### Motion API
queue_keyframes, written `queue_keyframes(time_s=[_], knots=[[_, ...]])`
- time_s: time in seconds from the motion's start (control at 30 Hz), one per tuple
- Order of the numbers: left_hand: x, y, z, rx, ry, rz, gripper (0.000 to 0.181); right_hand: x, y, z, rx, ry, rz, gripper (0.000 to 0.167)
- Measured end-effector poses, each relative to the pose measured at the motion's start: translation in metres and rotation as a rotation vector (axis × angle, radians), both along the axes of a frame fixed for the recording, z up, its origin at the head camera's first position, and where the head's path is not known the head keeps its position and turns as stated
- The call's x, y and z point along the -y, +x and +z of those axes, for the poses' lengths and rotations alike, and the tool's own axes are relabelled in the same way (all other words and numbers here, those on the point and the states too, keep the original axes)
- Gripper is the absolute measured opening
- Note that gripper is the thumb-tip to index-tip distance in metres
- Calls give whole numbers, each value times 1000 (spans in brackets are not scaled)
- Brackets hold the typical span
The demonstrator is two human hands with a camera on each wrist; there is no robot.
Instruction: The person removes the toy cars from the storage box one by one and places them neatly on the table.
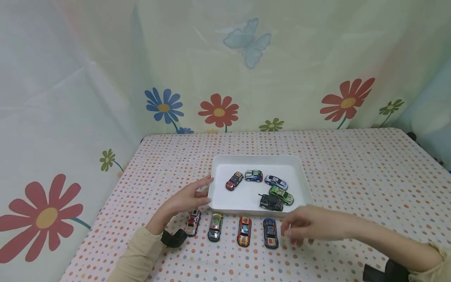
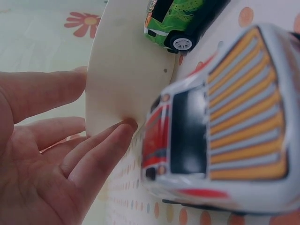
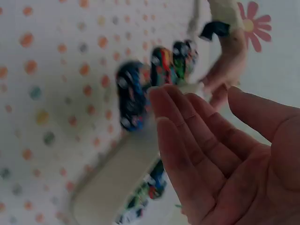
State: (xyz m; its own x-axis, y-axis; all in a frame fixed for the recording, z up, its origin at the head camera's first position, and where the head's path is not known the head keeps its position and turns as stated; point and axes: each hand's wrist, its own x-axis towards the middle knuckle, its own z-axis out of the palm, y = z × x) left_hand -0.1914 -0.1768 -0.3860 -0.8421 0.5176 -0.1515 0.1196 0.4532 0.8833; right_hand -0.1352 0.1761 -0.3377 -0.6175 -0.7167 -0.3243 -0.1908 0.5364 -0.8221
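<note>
A white rectangular tray (image 1: pixel 232 201) lies on the dotted cloth with several toy cars inside, among them a black one (image 1: pixel 271 202) and a green one (image 1: pixel 282 195). My left hand (image 1: pixel 188 197) touches the tray's left wall, fingers extended; in the left wrist view the fingertips (image 2: pixel 125 127) rest against that wall. Below that hand is a white and red toy car (image 1: pixel 192 223). Along the tray's front stand a green and black car (image 1: pixel 215 227), a red and yellow car (image 1: pixel 244 231) and a blue car (image 1: pixel 270 233). My right hand (image 1: pixel 313 223), holding nothing, hovers right of the blue car.
The dotted tablecloth (image 1: pixel 352 168) spreads around the tray on all sides. Behind the table hangs a flowered curtain (image 1: pixel 296 86). Dark wrist straps (image 1: pixel 174 238) sit on both forearms.
</note>
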Motion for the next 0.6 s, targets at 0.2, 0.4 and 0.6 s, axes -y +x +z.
queue_keyframes(time_s=[0.2, 0.4, 0.6], knots=[[-1, 1, 1, -11, -5, 1, 65, -10, -49, 21, -306, 87, -188, 26], [-1, 1, -1, -25, 20, -34, 63, -14, -75, -1, -398, 263, -244, 23], [0, 1, 0, -33, 15, -25, 64, -1, -79, -12, -442, 320, -222, 20]])
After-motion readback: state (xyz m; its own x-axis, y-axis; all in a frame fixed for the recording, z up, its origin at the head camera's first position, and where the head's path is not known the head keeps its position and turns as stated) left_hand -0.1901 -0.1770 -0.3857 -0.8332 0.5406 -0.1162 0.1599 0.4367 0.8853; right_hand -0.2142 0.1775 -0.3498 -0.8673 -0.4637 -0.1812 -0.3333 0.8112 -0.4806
